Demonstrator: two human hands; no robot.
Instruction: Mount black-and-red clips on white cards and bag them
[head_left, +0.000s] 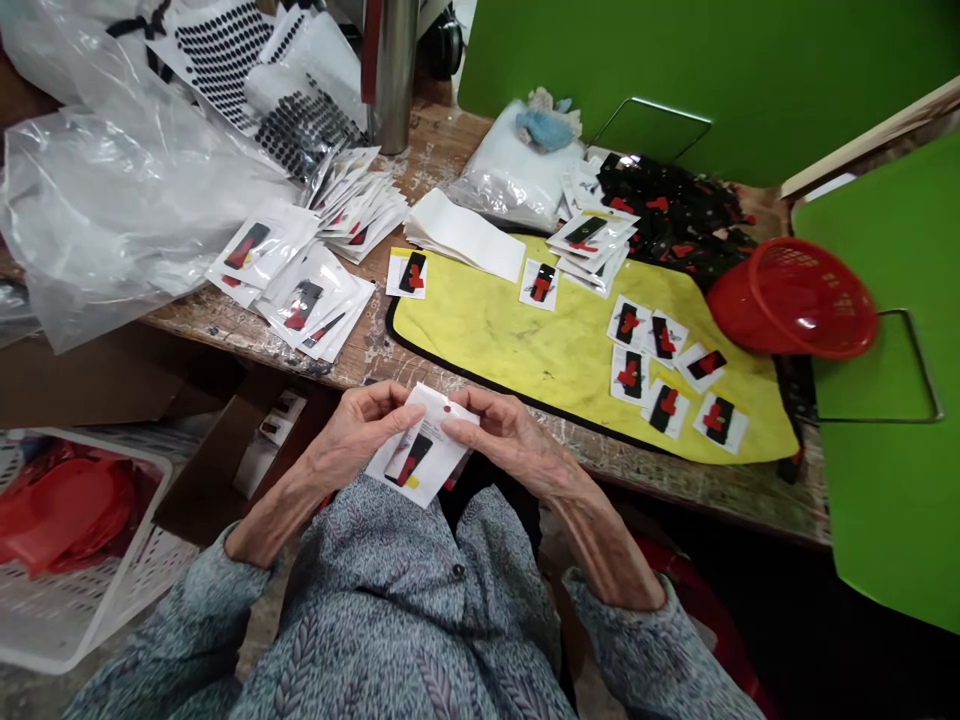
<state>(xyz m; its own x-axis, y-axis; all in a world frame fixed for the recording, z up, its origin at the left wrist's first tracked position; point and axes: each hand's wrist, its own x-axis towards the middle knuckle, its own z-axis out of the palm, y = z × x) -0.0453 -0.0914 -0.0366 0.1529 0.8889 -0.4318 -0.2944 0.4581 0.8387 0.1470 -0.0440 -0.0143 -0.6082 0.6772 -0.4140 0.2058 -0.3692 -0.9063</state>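
A small white packet (431,455) with a black and red item showing on its front is held in front of my chest, just off the table's near edge. My left hand (367,425) pinches its upper left edge between thumb and fingers. At the upper right edge, my right hand (502,435) grips it the same way. A small hole shows near the packet's top. On the yellow mat (480,330) lie several white cards, each bearing black and red pieces, such as one card (628,372) in the group at the right.
Filled packets (315,300) lie piled at the table's left, beside clear plastic bags (135,200). Blank white slips (465,235) rest at the mat's back edge. A red basket (795,300) lies tilted near loose black and red pieces (667,210). Green panels (712,70) border the back and right.
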